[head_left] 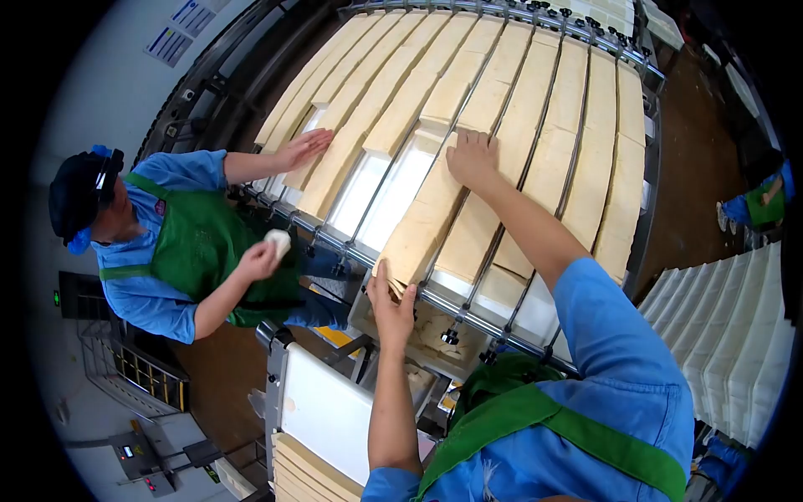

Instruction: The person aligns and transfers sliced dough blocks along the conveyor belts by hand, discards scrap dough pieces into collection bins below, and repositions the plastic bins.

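Observation:
Long pale-yellow strips [418,226] lie in rows on a white surface, with thin metal rods between them. My left hand [391,314] is at the near end of one strip, its fingers and thumb around the end's layered edge. Farther up the same strip, my right hand [475,159] rests on top near its far end, fingers bent over it. Left of this strip the white surface [393,197] shows between the rods.
A co-worker in a green apron [196,243] stands at the left, one hand on the strips, the other holding a white piece [278,243]. A metal rail [335,243] edges the table. Below are a white conveyor [322,402] and stacked slabs [309,473].

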Tool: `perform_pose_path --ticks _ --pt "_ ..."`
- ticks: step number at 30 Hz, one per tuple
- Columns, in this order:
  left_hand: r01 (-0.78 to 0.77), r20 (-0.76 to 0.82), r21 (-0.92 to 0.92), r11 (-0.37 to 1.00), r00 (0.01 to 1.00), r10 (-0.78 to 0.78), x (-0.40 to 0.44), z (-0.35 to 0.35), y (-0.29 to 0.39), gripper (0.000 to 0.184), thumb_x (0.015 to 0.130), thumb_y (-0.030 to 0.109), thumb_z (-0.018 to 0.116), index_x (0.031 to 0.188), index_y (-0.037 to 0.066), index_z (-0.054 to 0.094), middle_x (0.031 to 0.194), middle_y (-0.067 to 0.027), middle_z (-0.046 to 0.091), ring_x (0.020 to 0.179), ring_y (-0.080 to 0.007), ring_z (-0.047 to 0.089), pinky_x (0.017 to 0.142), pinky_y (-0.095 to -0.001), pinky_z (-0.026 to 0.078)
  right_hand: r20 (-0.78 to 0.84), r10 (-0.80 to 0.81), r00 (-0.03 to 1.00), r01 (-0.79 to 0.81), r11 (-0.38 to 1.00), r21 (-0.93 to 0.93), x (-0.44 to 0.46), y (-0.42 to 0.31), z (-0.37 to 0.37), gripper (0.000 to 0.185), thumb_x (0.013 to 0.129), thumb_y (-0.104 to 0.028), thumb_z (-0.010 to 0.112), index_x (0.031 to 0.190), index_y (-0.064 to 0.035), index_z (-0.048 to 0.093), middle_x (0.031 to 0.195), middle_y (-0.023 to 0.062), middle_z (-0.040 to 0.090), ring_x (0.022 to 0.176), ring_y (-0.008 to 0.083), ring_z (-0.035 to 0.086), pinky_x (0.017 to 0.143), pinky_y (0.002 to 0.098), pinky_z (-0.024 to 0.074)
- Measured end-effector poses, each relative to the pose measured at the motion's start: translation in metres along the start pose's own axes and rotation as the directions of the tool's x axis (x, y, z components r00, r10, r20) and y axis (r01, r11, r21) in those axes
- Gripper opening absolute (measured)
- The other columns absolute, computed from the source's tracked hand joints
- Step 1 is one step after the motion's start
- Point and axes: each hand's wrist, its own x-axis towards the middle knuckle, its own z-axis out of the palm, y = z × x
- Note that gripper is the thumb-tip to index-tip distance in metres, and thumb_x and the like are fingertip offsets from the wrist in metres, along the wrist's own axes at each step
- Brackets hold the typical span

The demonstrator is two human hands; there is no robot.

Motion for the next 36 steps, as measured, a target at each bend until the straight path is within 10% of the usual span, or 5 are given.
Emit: perform_pose_path --ticks 6,13,19,23,36 --pt "-0.01 0.03 -0.048 0.999 0.999 0.011 0.016 0.018 -0.014 0.067 0.084 0.005 0.064 0.144 0.008 0.034 0.14 -0.0245 0.036 0.126 -0.0396 0.041 0.106 -0.0381 0.034 -0.261 0.044 0.964 -0.047 0.999 -0.004 0.003 0.004 0.019 0.063 0.094 -0.038 0.032 0.141 0.005 0.031 0.149 0.0208 0.027 0.14 0.0327 0.021 0.114 0.0446 0.0105" --pt "0.077 0.141 0.085 0.993 0.986 -0.088 0.026 0.029 0.007 0.063 0.085 -0.004 0.052 0.144 0.007 0.032 0.144 -0.0254 0.035 0.136 -0.043 0.028 0.109 -0.0394 0.029 0.118 0.133 0.984 -0.125 0.989 -0.074 0.019 0.006 0.005 0.083 0.094 -0.058 0.028 0.146 0.0056 0.015 0.155 0.0201 0.012 0.144 0.0332 0.007 0.116 0.0434 0.0075" --pt "0.119 -0.366 -0.257 0.959 0.907 -0.211 -0.035 0.007 0.019 0.049 0.082 -0.005 0.046 0.131 -0.001 0.05 0.124 -0.0203 0.058 0.113 -0.0282 0.058 0.096 -0.031 0.042 -0.115 -0.034 0.993 0.027 0.998 -0.061 0.046 0.013 0.035 0.082 0.085 -0.062 0.048 0.13 0.0067 0.046 0.136 0.0249 0.045 0.124 0.0385 0.045 0.105 0.0482 0.0328" --pt "0.118 -0.555 0.085 0.989 0.83 -0.052 -0.087 0.0 0.004 0.044 0.085 0.003 0.058 0.128 0.009 0.054 0.141 -0.0187 0.035 0.126 -0.037 0.038 0.104 -0.0388 0.033 -0.216 -0.056 0.975 0.049 0.998 -0.039 0.034 0.044 0.046 0.063 0.09 -0.056 0.044 0.131 -0.009 0.051 0.136 0.0168 0.048 0.125 0.0343 0.045 0.1 0.0479 0.0376" --pt "0.194 -0.693 -0.413 0.89 0.566 -0.446 -0.262 -0.053 -0.033 0.022 0.086 -0.002 0.061 0.108 0.002 0.065 0.094 -0.0092 0.065 0.083 -0.015 0.062 0.076 -0.0254 0.05 -0.148 -0.773 0.617 0.714 0.471 0.517 -0.271 -0.054 0.001 0.028 0.088 -0.016 0.056 0.112 -0.005 0.061 0.114 0.0158 0.061 0.123 0.0377 0.045 0.106 0.0462 0.0294"
